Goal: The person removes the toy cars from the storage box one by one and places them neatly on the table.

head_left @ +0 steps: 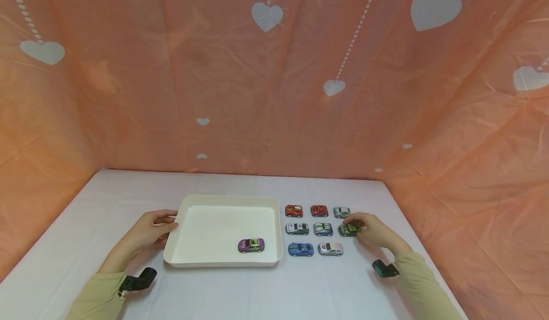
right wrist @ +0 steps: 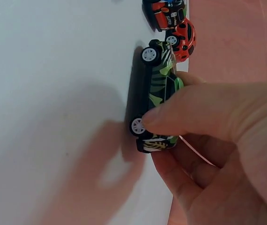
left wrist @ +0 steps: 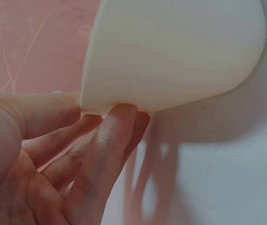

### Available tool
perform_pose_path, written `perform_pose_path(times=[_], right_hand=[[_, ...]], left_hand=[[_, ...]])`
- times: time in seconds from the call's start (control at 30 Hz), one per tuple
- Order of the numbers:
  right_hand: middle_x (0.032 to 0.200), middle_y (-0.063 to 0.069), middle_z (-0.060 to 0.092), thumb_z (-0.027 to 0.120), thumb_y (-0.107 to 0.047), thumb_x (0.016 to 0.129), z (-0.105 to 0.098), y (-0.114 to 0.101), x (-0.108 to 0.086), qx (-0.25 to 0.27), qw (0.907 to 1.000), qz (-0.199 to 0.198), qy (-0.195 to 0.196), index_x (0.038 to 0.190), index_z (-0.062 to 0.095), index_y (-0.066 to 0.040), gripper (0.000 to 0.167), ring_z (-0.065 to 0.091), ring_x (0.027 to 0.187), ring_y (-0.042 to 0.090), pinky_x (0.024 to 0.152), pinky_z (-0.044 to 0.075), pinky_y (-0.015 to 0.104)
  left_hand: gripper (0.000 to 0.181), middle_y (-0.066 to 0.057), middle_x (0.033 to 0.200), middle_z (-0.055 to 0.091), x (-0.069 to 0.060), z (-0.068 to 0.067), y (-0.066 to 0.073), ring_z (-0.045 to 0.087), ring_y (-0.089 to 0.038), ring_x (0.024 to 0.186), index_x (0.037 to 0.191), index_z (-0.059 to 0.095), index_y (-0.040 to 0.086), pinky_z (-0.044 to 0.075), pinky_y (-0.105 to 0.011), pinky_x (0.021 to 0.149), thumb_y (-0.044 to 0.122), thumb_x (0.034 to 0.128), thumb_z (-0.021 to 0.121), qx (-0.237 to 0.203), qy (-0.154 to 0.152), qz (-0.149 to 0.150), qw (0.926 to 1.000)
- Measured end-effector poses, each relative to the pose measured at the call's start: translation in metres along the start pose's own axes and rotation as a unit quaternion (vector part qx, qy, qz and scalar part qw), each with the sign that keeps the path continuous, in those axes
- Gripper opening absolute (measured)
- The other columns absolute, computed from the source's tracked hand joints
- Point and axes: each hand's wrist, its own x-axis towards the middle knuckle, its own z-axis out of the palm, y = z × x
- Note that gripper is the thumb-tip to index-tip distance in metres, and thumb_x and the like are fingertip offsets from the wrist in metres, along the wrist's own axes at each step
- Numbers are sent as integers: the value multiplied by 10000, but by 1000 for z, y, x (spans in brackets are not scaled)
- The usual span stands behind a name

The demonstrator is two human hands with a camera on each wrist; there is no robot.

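Note:
My left hand [head_left: 147, 230] is at the left side of a white rectangular tray [head_left: 223, 264]. The left wrist view shows its thumb at the rim and its fingers [left wrist: 117, 124] against the outer wall, pinching the tray's edge. A purple and green toy car [head_left: 251, 245] sits inside the tray, toward the front right. My right hand [head_left: 377, 232] pinches a green camouflage toy car [head_left: 349, 229] at the right end of the middle row. The right wrist view shows the thumb on its side by one wheel; the other fingers are partly hidden behind the car.
Right of the tray stand two red toy cars [head_left: 294, 211], a pale one [head_left: 341, 212], a white-green one [head_left: 297, 229], a green-blue one [head_left: 323, 229], a blue one [head_left: 301, 249] and a silver one [head_left: 330, 249]. Orange heart-printed sheeting [head_left: 231, 120] encloses the white table [head_left: 223, 294].

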Motion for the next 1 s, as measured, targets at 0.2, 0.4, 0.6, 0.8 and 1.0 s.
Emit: perform_pose_path(times=[0.2, 0.4, 0.6, 0.8, 1.0], right_hand=[[1137, 106, 620, 553, 188, 716, 2, 2, 0, -62, 10000, -14, 1, 1054, 679, -126, 478, 515, 1119, 357, 975, 363, 566], [1147, 112, 615, 562, 183, 715, 2, 1, 1, -75, 10000, 43, -12, 1051, 680, -129, 472, 511, 1125, 361, 977, 359, 571], [1149, 110, 616, 562, 194, 702, 2, 6, 3, -73, 10000, 18, 5, 1041, 683, -142, 492, 514, 1126, 355, 976, 363, 567], [1131, 110, 620, 547, 193, 702, 3, 7, 4, -30, 10000, -26, -14, 1045, 678, -123, 484, 527, 1100, 345, 953, 394, 553], [1121, 107, 626, 546, 177, 725, 2, 4, 3, 136, 9999, -36, -78, 1067, 672, -103, 459, 538, 1090, 338, 943, 409, 544]], left_hand=[[459, -240, 1101, 597, 0, 0, 0, 569, -185, 743, 1310, 471, -117, 502, -303, 579, 104, 932, 611, 2, 2, -32, 10000], [465, -236, 1102, 597, 1, 1, -1, 573, -184, 736, 1313, 470, -116, 505, -302, 579, 101, 928, 617, -46, 18, -64, 10000], [463, -230, 1098, 601, 2, 1, 0, 581, -181, 737, 1313, 469, -119, 510, -303, 578, 94, 929, 616, -104, 17, -45, 9999], [472, -241, 1109, 594, 2, 0, 1, 584, -183, 752, 1316, 464, -118, 513, -311, 589, 110, 933, 616, -47, -14, -39, 10000], [461, -247, 1107, 595, 1, 0, 0, 580, -185, 755, 1309, 471, -116, 510, -312, 588, 104, 931, 613, 16, -2, -50, 10000]])
